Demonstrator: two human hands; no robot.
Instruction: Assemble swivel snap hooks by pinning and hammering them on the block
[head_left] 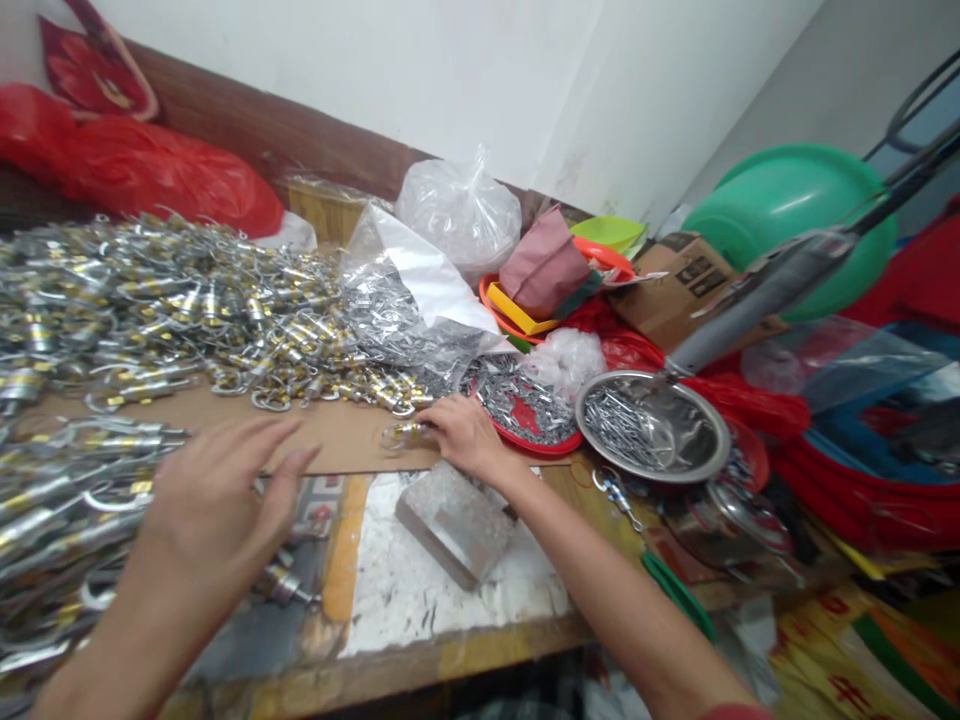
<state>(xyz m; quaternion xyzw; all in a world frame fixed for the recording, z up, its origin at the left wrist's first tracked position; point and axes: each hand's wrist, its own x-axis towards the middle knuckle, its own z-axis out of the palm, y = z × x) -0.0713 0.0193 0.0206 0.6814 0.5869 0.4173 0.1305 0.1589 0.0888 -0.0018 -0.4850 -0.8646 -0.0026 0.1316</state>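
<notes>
My right hand [465,437] has its fingers closed on the end of a small silver-and-brass metal hook fitting [403,433], just above the cardboard strip [345,450]. Beneath that wrist a grey metal block [454,525] rests on a stained white sheet [390,590]. My left hand [217,490] is slightly blurred, its fingers stretched out and thumb apart, with nothing seen in it. It hovers over the near edge of a heap of similar fittings [67,500]. A larger pile of them [172,300] spreads behind the cardboard.
Right of my right hand are a red tray of small metal pins [517,405] and a steel bowl [694,430] holding more pins. A grey-wrapped pole [765,300] slants above the bowl. Clear plastic bags [457,215], a cardboard box [682,290] and a green basin [795,220] stand behind.
</notes>
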